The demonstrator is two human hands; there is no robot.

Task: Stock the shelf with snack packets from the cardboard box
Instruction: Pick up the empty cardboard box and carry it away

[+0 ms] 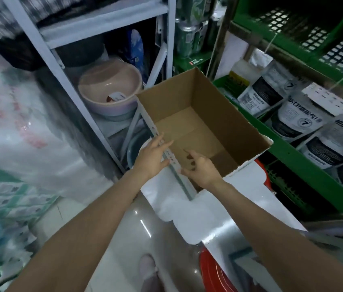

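The cardboard box (214, 114) stands open at the centre, and nothing lies on its brown floor. My left hand (152, 158) has its fingers stretched out against the box's near-left rim, beside a perforated metal strip. My right hand (201, 168) hovers over the box's near corner with fingers loosely curled, and nothing shows in it. Grey and black snack packets (299, 121) stand in rows on the green shelf (292, 153) to the right of the box. The box's near wall is hidden behind a white patch.
A white metal rack (65, 81) on the left holds pink basins (111, 89). Plastic-wrapped bundles (18, 127) fill the far left. Cans (189, 36) stand at the top centre. A red basket (212, 270) sits below the box, and my shoe (147, 268) is on the glossy floor.
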